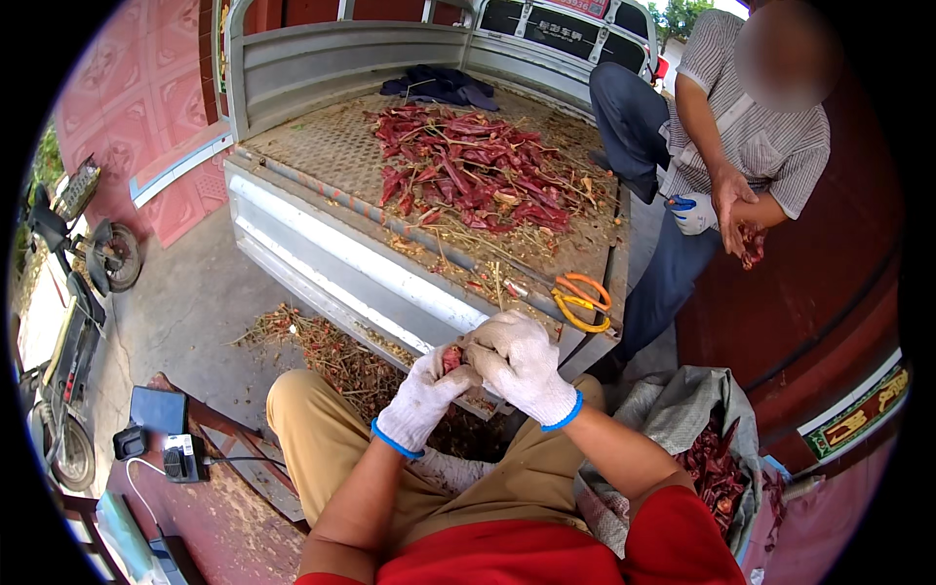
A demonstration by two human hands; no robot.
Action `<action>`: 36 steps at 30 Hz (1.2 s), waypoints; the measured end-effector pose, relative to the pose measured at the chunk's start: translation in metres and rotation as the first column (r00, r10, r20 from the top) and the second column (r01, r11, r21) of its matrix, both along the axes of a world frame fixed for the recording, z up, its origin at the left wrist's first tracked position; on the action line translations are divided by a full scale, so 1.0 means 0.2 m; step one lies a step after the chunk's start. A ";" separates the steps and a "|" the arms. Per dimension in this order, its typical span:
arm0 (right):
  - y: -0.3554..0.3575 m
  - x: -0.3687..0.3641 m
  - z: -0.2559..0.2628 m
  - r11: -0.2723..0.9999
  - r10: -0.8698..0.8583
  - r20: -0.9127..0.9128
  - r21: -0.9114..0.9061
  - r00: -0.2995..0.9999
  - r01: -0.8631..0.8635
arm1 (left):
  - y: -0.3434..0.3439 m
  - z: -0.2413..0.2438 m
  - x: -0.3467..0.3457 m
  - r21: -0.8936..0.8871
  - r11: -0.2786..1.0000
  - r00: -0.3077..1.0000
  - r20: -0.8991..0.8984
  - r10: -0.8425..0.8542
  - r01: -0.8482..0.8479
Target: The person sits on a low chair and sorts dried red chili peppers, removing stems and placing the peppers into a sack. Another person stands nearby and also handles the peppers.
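Observation:
My left hand (431,395), in a white knit glove with a blue cuff, holds a dried red chili pepper (453,358) between thumb and fingers. My right hand (515,358), gloved alike, meets it from the right, its fingers pinching at the pepper's upper end, where a thin stem seems to stick up. Both hands are over my lap at the truck bed's edge. Beyond them a heap of dried red chilies (475,164) with stalks lies on the metal bed (314,146). Scissors with orange and yellow handles (583,301) lie just past my right hand.
An open woven sack (658,409) of dried chilies stands at my right. Discarded stems (329,358) cover the ground below the tailgate (351,256). A co-worker (746,146) sits at the right, holding chilies. Small electronic devices (183,457) rest on a worn surface at left.

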State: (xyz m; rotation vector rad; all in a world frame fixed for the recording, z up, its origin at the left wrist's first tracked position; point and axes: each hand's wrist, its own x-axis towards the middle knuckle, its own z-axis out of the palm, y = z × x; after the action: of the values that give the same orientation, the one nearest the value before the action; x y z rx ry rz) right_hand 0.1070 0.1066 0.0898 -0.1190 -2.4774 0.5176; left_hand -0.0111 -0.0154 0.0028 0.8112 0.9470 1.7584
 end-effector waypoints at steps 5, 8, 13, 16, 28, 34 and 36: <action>-0.02 -0.02 -0.09 0.420 -0.073 0.087 -0.901 0.993 0.110 | -0.01 0.04 0.02 -0.023 0.999 0.991 -0.126 0.043 -0.046; -0.01 -0.04 -0.02 0.164 -0.090 0.107 -0.979 0.990 0.121 | -0.01 0.03 0.03 0.007 0.999 0.957 -0.285 0.046 -0.046; 0.06 0.02 0.19 0.800 -0.141 0.482 -0.459 0.864 0.387 | -0.03 0.01 -0.05 0.095 0.985 0.989 0.061 0.136 -0.141; 0.09 0.05 0.29 0.953 -0.119 0.642 -0.141 0.758 0.269 | -0.04 0.03 -0.08 0.103 0.977 0.982 0.071 0.178 -0.184; 0.52 -0.62 0.30 0.842 -0.493 0.268 0.385 0.828 0.377 | -0.03 -0.03 -0.13 -0.103 0.990 0.962 -0.266 0.065 -0.095; 0.63 -0.74 0.23 0.770 -0.598 0.305 0.474 0.741 0.426 | -0.05 0.00 -0.21 0.344 0.937 0.922 0.378 -0.085 -0.054; 0.65 -0.70 0.28 0.791 -0.600 0.353 0.397 0.718 0.465 | -0.03 0.00 -0.23 0.446 0.890 0.861 0.486 -0.151 -0.095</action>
State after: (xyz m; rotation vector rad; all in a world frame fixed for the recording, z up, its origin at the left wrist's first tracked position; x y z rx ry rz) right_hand -0.0339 0.2369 0.1462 -0.9266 -2.7545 -0.1490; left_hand -0.0576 -0.0214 0.0025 0.5801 0.1573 2.0589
